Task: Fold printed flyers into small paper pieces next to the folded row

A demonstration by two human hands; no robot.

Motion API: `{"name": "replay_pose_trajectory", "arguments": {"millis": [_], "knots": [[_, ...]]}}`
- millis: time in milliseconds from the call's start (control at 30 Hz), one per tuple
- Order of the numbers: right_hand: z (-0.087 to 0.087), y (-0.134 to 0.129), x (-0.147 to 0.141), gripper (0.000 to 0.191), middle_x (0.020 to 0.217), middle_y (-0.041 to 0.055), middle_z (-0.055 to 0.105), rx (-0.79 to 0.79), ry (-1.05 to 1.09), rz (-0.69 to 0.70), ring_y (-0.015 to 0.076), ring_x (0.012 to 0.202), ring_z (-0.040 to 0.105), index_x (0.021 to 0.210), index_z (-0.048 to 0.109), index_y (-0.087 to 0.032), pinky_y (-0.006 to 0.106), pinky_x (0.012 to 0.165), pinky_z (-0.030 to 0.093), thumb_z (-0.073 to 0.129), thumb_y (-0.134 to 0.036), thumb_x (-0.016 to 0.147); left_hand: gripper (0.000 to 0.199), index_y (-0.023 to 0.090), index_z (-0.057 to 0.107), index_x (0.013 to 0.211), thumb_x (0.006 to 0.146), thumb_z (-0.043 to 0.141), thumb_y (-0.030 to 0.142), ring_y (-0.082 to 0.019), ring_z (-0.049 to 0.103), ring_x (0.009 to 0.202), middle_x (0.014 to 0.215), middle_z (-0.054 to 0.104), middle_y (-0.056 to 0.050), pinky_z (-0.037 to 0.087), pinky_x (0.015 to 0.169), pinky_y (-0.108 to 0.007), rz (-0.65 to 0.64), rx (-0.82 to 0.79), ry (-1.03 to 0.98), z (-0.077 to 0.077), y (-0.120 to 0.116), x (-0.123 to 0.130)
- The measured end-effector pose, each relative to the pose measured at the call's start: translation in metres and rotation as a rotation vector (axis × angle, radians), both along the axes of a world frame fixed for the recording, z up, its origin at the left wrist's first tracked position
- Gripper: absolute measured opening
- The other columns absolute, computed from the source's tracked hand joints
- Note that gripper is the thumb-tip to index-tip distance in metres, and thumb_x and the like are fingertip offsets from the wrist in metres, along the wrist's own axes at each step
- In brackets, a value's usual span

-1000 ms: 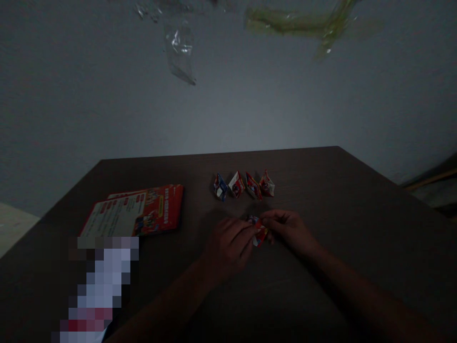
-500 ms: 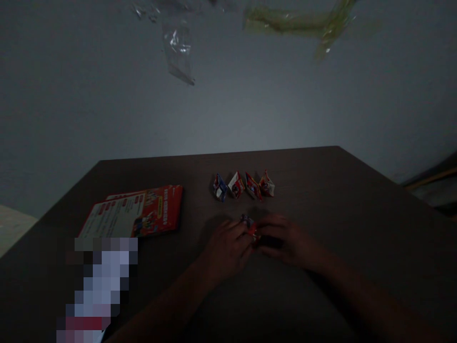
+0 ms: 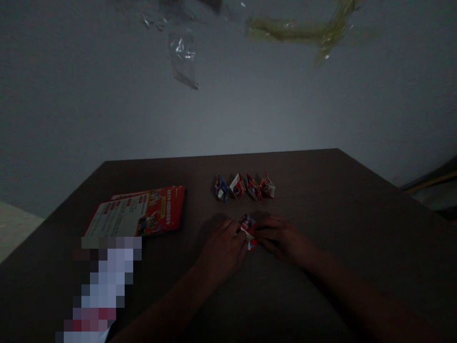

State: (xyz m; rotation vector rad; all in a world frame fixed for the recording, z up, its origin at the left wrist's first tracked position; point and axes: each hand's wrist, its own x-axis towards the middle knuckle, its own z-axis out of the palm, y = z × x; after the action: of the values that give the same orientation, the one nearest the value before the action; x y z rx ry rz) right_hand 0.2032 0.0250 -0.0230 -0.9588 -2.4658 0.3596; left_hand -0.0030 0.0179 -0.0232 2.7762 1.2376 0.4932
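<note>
Between my two hands lies a small folded paper piece [image 3: 249,232], red and white with a dark printed part, low over the table. My left hand [image 3: 223,247] has its fingers closed on the left side of this paper. My right hand [image 3: 285,239] holds the right side of it with its fingers pressed together. Just beyond my hands, several folded paper shapes stand in a row; the leftmost is blue and white [image 3: 221,189], and the rightmost is red and white [image 3: 267,186].
A stack of red printed sheets or booklets [image 3: 171,209] lies on the dark table [image 3: 300,166] at the left. Nearer is a blurred-out pale object [image 3: 107,281]. Behind the table, a wall [image 3: 271,105] carries yellowish tape [image 3: 293,29] and a clear plastic bag [image 3: 183,59].
The fingers of my right hand have drawn closer together, and more of the paper's white and red surface shows between my hands. The view has shifted slightly.
</note>
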Motion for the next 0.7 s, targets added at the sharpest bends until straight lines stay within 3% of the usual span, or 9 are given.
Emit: {"name": "replay_pose_trajectory", "arguments": {"millis": [333,700], "knots": [[-0.002,-0.002,0.002,0.016,0.094,0.0068,0.067,0.031,-0.037,-0.028,0.0168,0.085,0.059,0.092,0.067,-0.019,0.029,0.075,0.048,0.052,-0.016,0.088,0.015,0.014,0.064,0.089,0.086,0.049,0.013,-0.022,0.056,0.088,0.091,0.062,-0.007,0.051,0.075,-0.034,0.113,-0.059,0.207,0.013,-0.007,0.004],[-0.001,-0.003,0.004,0.016,0.087,0.0057,0.066,0.042,-0.104,-0.083,0.0162,0.080,0.059,0.088,0.068,-0.019,0.028,0.069,0.048,0.052,-0.019,0.089,0.020,0.015,0.065,0.086,0.089,0.046,0.018,-0.021,0.057,0.084,0.088,0.062,-0.007,0.051,0.072,-0.035,0.152,-0.030,0.161,0.006,-0.005,0.000]]}}
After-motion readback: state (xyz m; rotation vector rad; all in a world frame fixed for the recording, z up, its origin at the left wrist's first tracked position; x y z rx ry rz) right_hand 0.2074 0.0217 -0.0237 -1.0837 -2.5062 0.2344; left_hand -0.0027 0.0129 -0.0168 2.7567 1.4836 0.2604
